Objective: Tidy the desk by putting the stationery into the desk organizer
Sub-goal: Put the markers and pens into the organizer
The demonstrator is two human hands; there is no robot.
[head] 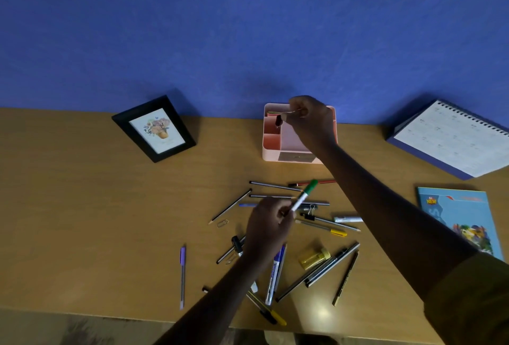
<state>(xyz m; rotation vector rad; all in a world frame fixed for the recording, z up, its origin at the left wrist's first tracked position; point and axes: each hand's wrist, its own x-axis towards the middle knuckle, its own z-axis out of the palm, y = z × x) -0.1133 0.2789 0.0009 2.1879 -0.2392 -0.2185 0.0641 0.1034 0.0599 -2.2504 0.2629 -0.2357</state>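
A pink desk organizer [271, 143] stands at the back of the wooden desk [96, 207] against the blue wall. My right hand [311, 118] hovers over its back compartments, pinching a small dark item [278, 121] that hangs from my fingers; it looks like a binder clip. My left hand [270, 226] is lifted above the pile and holds a white marker with a green cap [304, 194], cap pointing up and right. Several pens, pencils and markers lie scattered beneath, among them a blue marker [274, 275], a purple pen [182, 275] and a yellow sharpener [314, 258].
A black picture frame [154, 128] leans at the back left. A spiral desk calendar [451, 138] stands at the back right, with a blue booklet [462, 220] in front of it. A paper clip [222, 223] and a binder clip [309, 213] lie among the pens.
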